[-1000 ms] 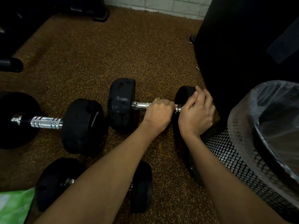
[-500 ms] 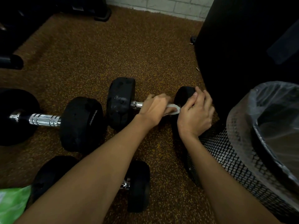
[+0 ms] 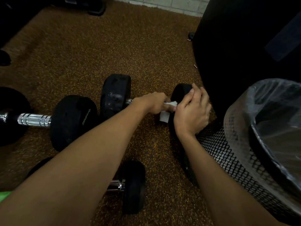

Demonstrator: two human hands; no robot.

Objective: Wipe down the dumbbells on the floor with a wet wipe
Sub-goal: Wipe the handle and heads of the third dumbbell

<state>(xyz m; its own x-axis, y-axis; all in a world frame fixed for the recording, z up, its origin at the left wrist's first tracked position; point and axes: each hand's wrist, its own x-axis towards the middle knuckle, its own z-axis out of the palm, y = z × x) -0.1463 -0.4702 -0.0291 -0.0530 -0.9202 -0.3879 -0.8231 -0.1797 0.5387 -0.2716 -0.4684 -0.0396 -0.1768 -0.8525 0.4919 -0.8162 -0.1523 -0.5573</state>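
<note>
Another dumbbell (image 3: 34, 119) lies on the floor (image 3: 146, 51) at the left, unwiped as far as I can judge. Just right of it is the dumbbell (image 3: 115, 95) I am cleaning. My left hand (image 3: 153, 103) curls round its handle, pinching the wet wipe (image 3: 164, 116) against the bar. I should twist the wipe right round the bar, end to end. My right hand (image 3: 192, 111) curls over the right-hand head; pressing down there stops it rolling. The mesh bin (image 3: 228, 152) stands just beside.
</note>
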